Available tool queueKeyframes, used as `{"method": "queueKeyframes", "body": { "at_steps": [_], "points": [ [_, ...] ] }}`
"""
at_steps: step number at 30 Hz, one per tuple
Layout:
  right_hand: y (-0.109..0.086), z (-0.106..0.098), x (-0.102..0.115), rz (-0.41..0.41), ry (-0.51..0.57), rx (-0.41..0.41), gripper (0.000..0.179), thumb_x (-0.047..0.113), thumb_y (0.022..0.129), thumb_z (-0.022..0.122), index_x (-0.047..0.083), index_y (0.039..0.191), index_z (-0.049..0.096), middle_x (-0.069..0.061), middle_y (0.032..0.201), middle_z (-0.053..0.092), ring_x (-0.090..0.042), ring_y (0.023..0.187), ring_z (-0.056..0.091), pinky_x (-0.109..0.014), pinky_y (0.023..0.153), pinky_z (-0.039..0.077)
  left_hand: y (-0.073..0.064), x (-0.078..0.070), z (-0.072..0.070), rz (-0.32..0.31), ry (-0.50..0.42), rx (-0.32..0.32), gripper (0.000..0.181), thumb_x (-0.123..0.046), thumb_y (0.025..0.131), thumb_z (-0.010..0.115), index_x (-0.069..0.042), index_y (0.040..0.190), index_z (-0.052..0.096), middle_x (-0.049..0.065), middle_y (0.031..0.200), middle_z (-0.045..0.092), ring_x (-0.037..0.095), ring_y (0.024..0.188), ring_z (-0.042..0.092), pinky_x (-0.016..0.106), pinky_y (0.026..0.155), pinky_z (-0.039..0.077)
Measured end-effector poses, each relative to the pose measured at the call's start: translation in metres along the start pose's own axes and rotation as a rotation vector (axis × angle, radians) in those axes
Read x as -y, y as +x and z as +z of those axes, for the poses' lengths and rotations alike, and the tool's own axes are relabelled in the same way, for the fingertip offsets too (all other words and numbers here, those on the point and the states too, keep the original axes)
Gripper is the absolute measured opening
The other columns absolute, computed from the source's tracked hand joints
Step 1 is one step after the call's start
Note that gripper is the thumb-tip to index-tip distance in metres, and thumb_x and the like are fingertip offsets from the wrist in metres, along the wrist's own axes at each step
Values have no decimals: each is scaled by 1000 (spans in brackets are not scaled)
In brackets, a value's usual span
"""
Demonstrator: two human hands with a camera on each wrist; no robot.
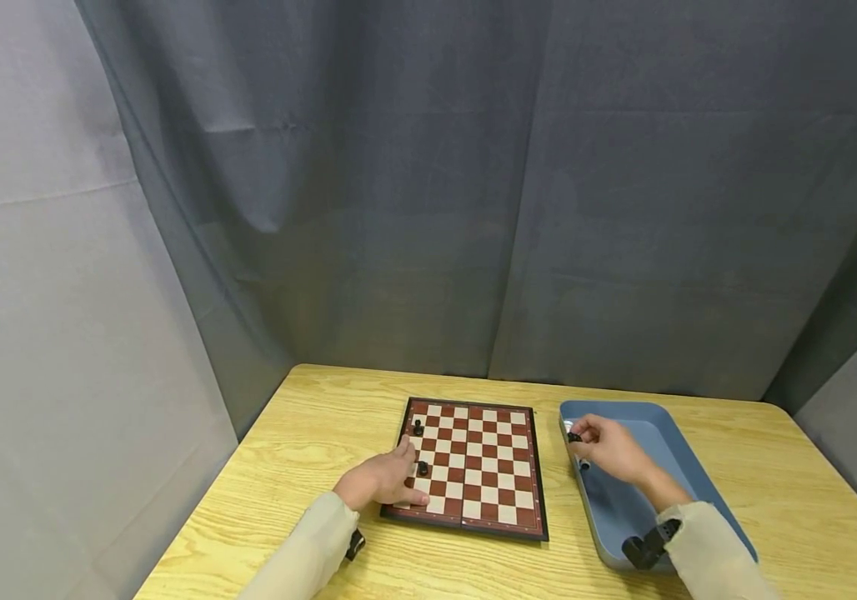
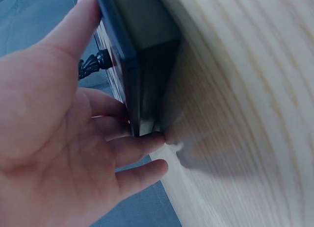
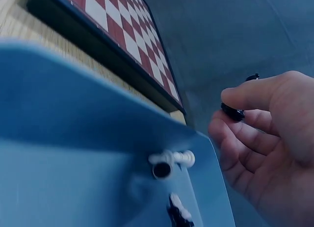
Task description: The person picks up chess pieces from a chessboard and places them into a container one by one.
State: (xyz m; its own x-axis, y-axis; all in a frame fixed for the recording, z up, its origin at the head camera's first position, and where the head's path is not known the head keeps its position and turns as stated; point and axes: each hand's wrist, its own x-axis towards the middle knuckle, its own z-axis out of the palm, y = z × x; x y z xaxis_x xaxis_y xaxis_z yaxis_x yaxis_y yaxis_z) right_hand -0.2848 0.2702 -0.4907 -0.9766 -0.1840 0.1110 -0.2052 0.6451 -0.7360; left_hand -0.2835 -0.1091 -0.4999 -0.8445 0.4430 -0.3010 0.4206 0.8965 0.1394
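A chessboard (image 1: 466, 475) with red and cream squares lies on the table. My left hand (image 1: 391, 479) rests at its left edge, thumb over the near corner and fingers loosely extended along the side. Two black chess pieces stand on the left part of the board: one (image 1: 418, 427) near the far corner and another (image 1: 423, 468) beside my left hand. Over the left side of a blue tray (image 1: 642, 412), my right hand (image 1: 612, 450) pinches a black chess piece (image 3: 232, 112) between thumb and fingers; its exact kind is hidden by the fingers.
White and black chess pieces (image 3: 177, 159) lie in the tray along its wall, below my right hand. The tray stands to the right of the board on the wooden table (image 1: 346, 400). Grey curtains (image 1: 428, 208) hang behind the table and at both sides.
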Motion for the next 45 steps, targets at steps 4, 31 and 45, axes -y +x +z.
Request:
{"method": "queueKeyframes", "body": {
  "at_steps": [4, 31, 45],
  "points": [
    [-5, -9, -4, 17, -23, 12, 21, 11, 89, 65, -2, 104, 58, -7, 85, 56, -19, 69, 50, -32, 56, 43, 0, 0, 0, 2, -7, 1, 97, -62, 84, 55, 2, 149, 23, 18, 156, 11, 29, 129, 42, 35, 98, 43],
    [-31, -51, -37, 57, -152, 68, 18, 7, 86, 66, -3, 99, 60, -3, 71, 54, -17, 66, 50, -31, 56, 40, 0, 1, -1, -4, -27, 7, 96, -61, 84, 55, 1, 149, 21, 17, 156, 10, 29, 131, 39, 34, 94, 45],
    [-35, -48, -46, 96, -196, 102, 15, 6, 84, 67, 0, 96, 62, -1, 65, 54, -17, 63, 49, -31, 57, 39, 2, 1, 1, -15, -15, 9, 95, -61, 84, 55, -1, 149, 22, 16, 156, 10, 28, 127, 44, 30, 79, 48]
  ]
}}
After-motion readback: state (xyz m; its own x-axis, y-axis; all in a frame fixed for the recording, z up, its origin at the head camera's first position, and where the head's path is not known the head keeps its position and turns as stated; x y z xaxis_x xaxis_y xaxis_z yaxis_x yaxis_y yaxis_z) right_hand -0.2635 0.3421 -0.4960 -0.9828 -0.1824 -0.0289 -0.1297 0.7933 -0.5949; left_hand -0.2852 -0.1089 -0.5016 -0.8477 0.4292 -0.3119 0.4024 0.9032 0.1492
